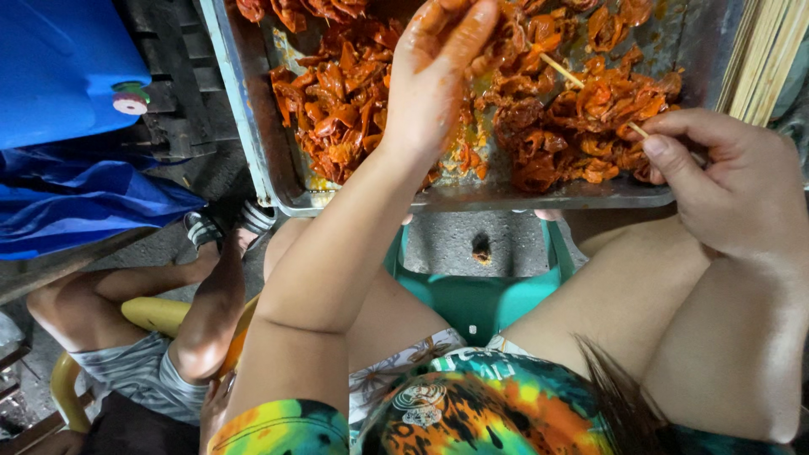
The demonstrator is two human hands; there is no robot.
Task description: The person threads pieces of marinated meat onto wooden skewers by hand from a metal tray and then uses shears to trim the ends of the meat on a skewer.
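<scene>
A metal tray [253, 109] rests across my knees, shallow and rectangular, its floor smeared with orange sauce. It holds heaps of marinated meat pieces [337, 101], glossy and red-orange, piled thickest at the left and again at the right, with a thinner patch of bare, oily metal between the heaps near the front rim.

My left hand [434, 76] reaches down into the middle of the tray, fingers held together and slick with the sauce, fingertips at the meat near the far side; I cannot tell whether they have closed on a piece. My right hand [733, 185] sits at the tray's right front corner, thumb and fingers pinched together on a thin wooden skewer [581, 82]. The skewer slants up and to the left over the right-hand heap, its far end among the meat close to my left hand.

Beyond the tray's right edge lies a bundle of bare skewers [763, 55]. I sit on a green plastic stool [480, 299]. To my left another person's bent leg [211, 312] shows, beside a blue plastic container [63, 67].
</scene>
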